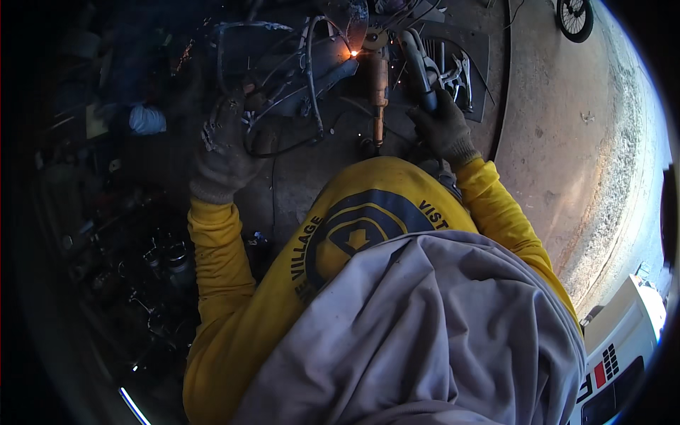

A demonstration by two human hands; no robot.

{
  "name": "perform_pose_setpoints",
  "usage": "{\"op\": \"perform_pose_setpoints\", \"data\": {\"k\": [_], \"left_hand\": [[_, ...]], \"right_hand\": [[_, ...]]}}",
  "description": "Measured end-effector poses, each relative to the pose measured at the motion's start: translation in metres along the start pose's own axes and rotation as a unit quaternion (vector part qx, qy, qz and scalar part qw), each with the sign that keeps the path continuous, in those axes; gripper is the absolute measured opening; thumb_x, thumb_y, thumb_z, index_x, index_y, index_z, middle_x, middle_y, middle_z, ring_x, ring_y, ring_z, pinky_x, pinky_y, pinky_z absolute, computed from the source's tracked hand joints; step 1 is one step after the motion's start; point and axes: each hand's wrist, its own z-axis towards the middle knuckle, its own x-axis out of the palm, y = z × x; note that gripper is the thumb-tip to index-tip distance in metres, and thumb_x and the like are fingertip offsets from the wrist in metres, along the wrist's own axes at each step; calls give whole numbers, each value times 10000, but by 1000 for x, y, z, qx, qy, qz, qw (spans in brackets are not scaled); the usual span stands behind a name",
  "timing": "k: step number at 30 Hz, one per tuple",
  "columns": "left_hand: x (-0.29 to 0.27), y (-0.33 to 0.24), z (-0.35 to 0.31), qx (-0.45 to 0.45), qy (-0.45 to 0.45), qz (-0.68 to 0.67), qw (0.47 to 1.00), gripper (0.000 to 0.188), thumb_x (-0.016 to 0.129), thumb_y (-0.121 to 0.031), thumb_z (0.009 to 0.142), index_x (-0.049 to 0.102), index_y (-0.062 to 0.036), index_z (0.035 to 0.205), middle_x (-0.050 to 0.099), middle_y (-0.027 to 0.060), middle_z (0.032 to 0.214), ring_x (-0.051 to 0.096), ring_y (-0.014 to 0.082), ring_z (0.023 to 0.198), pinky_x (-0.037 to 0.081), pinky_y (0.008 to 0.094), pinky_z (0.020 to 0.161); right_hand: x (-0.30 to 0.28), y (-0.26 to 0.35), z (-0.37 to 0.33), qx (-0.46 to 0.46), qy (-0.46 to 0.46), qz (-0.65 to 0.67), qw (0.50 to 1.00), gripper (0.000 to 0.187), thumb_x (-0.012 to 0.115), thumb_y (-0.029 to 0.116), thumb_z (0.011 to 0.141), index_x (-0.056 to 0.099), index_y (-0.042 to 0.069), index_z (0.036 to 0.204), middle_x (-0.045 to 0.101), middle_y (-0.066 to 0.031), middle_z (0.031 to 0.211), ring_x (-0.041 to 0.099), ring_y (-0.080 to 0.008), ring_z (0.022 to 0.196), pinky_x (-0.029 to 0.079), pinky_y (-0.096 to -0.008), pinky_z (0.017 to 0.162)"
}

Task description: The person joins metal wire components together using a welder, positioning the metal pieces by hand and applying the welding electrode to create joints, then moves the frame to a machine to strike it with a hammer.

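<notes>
My left hand (225, 152), in a worn grey work glove, is closed on the lower left part of a bent metal tube frame (310, 67). My right hand (446, 127), also gloved, grips the blue end of a long grey tool (416, 60), which looks like a welding electrode holder. Next to the frame, a bright orange glow (354, 53) burns at the metal. Between my hands lies an orange angle grinder (380, 81), its disc toward the far side. Dimness hides some of my left fingers.
Locking pliers (464, 81) lie on a dark metal plate (479, 49) beyond my right hand. A wheel (574, 18) stands far right. Dark clutter with several metal parts (166, 255) fills the left side. A white vehicle or machine panel (623, 333) is at lower right.
</notes>
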Motion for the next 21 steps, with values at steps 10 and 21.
{"op": "perform_pose_setpoints", "data": {"k": [10, 21], "left_hand": [[-8, -2, 16, -100, 24, -137, 985, 585, 637, -326, 942, 472, 55, 1354, 639, 142, 1099, 666, 287, 1000, 565, 370, 852], [0, 6, -3, -29, -18, 12, 999, 691, 666, -284, 924, 362, 51, 1446, 580, 205, 1309, 634, 320, 1160, 528, 418, 979]], "right_hand": [[-14, -11, 11, -15, 10, -33, 999, 582, 682, 292, 914, 475, 30, 1391, 678, -152, 944, 667, -190, 769, 529, -314, 657], [-91, 153, 89, -270, -116, 123, 948, 468, 746, 161, 862, 564, 40, 1276, 684, -97, 970, 648, -152, 856, 533, -310, 768]]}}
